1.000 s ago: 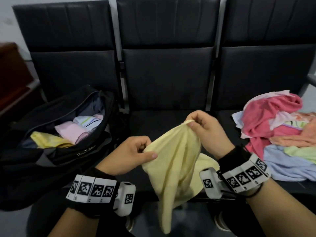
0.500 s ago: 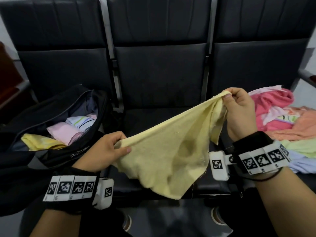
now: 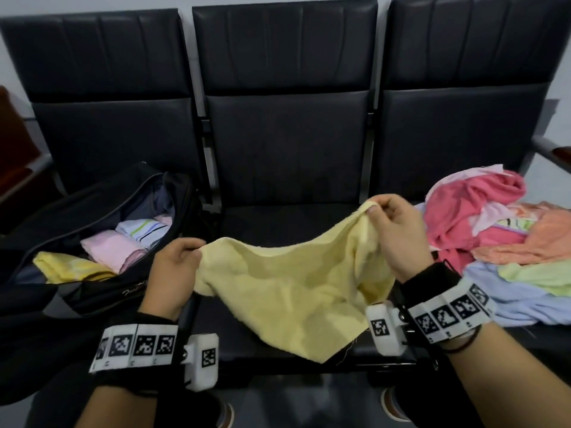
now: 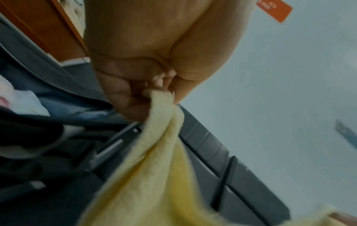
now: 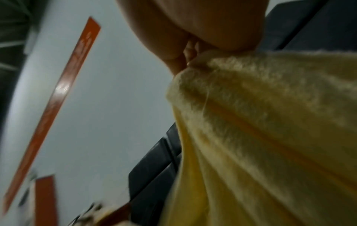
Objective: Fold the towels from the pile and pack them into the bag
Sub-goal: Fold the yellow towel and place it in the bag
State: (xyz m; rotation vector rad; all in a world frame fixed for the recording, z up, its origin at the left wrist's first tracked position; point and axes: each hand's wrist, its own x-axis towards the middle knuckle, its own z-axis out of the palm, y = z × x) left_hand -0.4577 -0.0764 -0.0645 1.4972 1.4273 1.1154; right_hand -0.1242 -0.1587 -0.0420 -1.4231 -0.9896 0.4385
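A pale yellow towel (image 3: 287, 279) hangs spread between my hands over the middle seat, its lower corner draped on the seat's front edge. My left hand (image 3: 191, 251) pinches its left corner, seen close in the left wrist view (image 4: 164, 90) where the yellow towel (image 4: 154, 175) trails down. My right hand (image 3: 375, 210) pinches the right corner, held higher; the right wrist view shows the fingers (image 5: 190, 55) gripping the towel (image 5: 260, 122). The open black bag (image 3: 102, 291) lies on the left seat with folded towels (image 3: 111, 245) inside. The towel pile (image 3: 500, 236) sits on the right seat.
A row of three black padded chairs (image 3: 284, 143) backs the scene. A metal armrest (image 3: 553, 149) juts out at the far right. A wooden piece of furniture (image 3: 15, 156) stands at the left edge. My shoes (image 3: 392, 403) show below the seat.
The towel went from bunched between close hands to stretched wide. My right hand has since come down and the towel now sags lower onto the seat.
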